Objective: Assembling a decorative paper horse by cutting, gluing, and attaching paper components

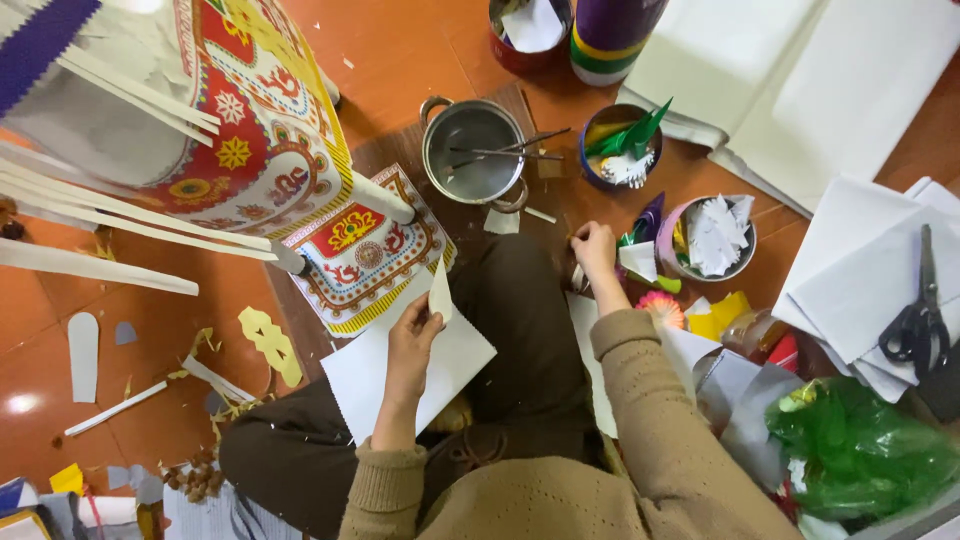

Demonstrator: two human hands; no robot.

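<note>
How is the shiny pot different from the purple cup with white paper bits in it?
The steel pot is silver metal with two handles; the purple cup has none. The pot holds thin sticks; the cup holds white paper cut-outs. The pot sits in front of the knees, the cup further right, beyond the right hand. Both are round, open-topped, and stand on the floor.

I see a steel pot [472, 152] on the orange floor [400, 60], thin sticks lying across its rim. Right of it stands a small tub of green paper cuttings [622, 146], then a bowl of white cut-outs [712, 238]. Black scissors [918, 322] rest on stacked white sheets [850, 270]. A crumpled green plastic bag [858, 448] sits nearby.
</note>
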